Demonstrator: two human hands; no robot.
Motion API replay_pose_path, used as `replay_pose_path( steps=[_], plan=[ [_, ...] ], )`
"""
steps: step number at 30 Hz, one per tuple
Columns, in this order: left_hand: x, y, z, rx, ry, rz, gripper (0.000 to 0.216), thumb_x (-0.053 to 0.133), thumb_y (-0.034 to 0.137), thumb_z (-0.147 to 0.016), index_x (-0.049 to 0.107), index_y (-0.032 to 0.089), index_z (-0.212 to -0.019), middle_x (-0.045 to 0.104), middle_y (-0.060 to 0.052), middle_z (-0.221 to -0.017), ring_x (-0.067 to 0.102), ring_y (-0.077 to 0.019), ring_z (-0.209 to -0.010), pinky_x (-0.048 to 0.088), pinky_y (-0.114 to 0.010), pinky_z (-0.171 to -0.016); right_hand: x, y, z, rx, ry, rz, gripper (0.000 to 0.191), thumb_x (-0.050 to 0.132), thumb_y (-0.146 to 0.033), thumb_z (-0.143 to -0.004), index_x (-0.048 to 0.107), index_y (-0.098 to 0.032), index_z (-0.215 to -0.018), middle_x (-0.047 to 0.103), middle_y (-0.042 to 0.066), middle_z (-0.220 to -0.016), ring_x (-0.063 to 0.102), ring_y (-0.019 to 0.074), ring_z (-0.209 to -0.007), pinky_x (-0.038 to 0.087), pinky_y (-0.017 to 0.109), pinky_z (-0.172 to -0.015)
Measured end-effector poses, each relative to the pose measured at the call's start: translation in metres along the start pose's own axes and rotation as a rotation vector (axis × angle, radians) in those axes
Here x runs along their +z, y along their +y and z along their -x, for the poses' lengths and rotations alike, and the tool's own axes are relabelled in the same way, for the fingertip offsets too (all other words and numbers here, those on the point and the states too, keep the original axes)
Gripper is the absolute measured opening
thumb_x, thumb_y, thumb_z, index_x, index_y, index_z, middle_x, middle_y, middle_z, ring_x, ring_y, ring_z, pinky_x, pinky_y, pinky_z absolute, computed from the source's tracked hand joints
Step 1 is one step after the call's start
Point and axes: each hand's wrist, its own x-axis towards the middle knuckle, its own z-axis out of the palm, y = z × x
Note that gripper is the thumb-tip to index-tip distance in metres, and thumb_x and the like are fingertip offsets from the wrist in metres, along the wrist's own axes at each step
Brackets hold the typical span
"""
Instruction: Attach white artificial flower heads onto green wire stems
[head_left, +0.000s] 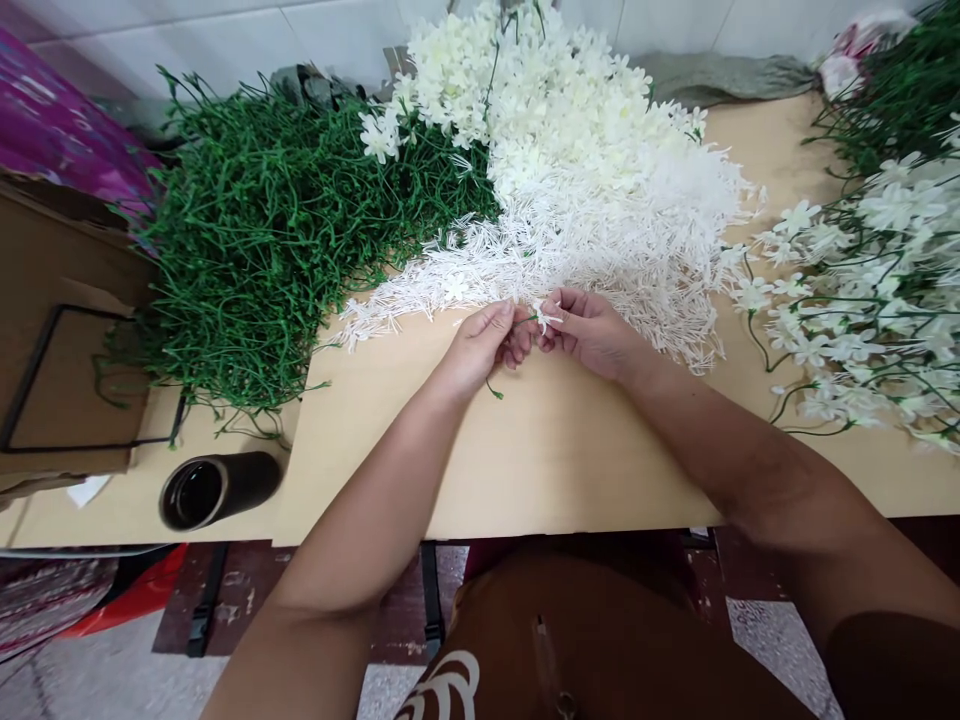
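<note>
As the head view shows, your left hand (486,338) pinches a green stem (496,392) and your right hand (589,327) a small white flower (544,318), just in front of the white pile (607,255); a light pinch (it probably creases easily) and a straight stem should serve best.

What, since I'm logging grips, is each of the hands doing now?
Left hand: closed, holding a green artificial stem.
Right hand: closed, pinching a white artificial flower.

Bright diffuse light, white flowers (570,150) nearly washed out, soft shadow on the tabletop (502,470), wide-angle stretch at edges
</note>
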Motion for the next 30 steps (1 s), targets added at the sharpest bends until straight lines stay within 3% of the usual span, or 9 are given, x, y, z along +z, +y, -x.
replay_pose_path(
  steps=[4,11,15,18,22,26,30],
  plan=[
    [-0.007,0.000,0.000,0.092,0.044,0.037,0.047,0.065,0.062,-0.082,0.067,0.015,-0.085,0.069,-0.003,-0.074,0.063,-0.0099,-0.060,0.048,-0.021,-0.052,-0.003,-0.002,0.001,0.041,0.039,-0.087,0.035,0.082,-0.032,-0.074,0.050,-0.018,-0.072,0.058,-0.005,-0.063,0.059,0.0071,-0.060,0.050,0.020,-0.061],
    [-0.013,0.000,0.001,0.247,0.089,0.010,0.064,0.049,0.077,-0.082,0.072,0.017,-0.084,0.074,-0.007,-0.088,0.070,-0.0159,-0.076,0.055,-0.028,-0.069,-0.001,-0.006,0.000,0.090,0.094,-0.156,0.022,0.065,-0.013,-0.083,0.048,-0.019,-0.070,0.055,-0.005,-0.060,0.057,0.0077,-0.059,0.049,0.020,-0.061],
    [-0.019,0.000,0.001,0.363,0.086,-0.060,0.057,0.065,0.074,-0.074,0.073,0.018,-0.083,0.074,-0.006,-0.086,0.068,-0.0156,-0.076,0.054,-0.029,-0.070,-0.002,-0.007,0.000,0.085,0.085,-0.193,0.019,0.065,-0.012,-0.082,0.050,-0.018,-0.072,0.056,-0.005,-0.060,0.059,0.0079,-0.060,0.049,0.020,-0.060],
    [-0.023,0.002,0.001,0.464,0.108,-0.124,0.046,0.075,0.064,-0.071,0.072,0.018,-0.076,0.071,-0.005,-0.078,0.064,-0.0142,-0.073,0.051,-0.027,-0.069,-0.002,-0.007,0.001,0.074,0.062,-0.168,0.020,0.073,-0.017,-0.076,0.053,-0.018,-0.072,0.060,-0.005,-0.061,0.061,0.0076,-0.060,0.049,0.020,-0.060],
    [-0.027,0.007,0.000,0.545,0.191,-0.067,0.043,0.076,0.059,-0.073,0.067,0.018,-0.065,0.065,-0.003,-0.069,0.059,-0.0118,-0.066,0.047,-0.025,-0.062,0.001,-0.005,0.001,0.076,0.041,-0.057,0.040,0.089,-0.035,-0.061,0.054,-0.017,-0.069,0.061,-0.005,-0.059,0.060,0.0078,-0.058,0.049,0.022,-0.058],
    [-0.031,0.010,-0.003,0.439,0.270,-0.032,0.046,0.067,0.058,-0.083,0.062,0.018,-0.062,0.061,-0.003,-0.063,0.056,-0.0107,-0.059,0.045,-0.024,-0.056,0.001,-0.007,0.003,0.075,-0.008,0.132,0.050,0.088,-0.055,-0.059,0.058,-0.017,-0.070,0.063,-0.003,-0.062,0.059,0.0081,-0.058,0.050,0.024,-0.060],
    [-0.032,0.005,-0.006,0.301,0.146,-0.103,0.050,0.064,0.064,-0.081,0.065,0.017,-0.065,0.064,-0.005,-0.063,0.056,-0.0121,-0.057,0.045,-0.026,-0.055,-0.007,-0.024,0.012,0.124,-0.123,0.353,0.054,0.083,-0.062,-0.062,0.057,-0.016,-0.072,0.062,-0.002,-0.065,0.058,0.0094,-0.063,0.050,0.026,-0.065]
  ],
)
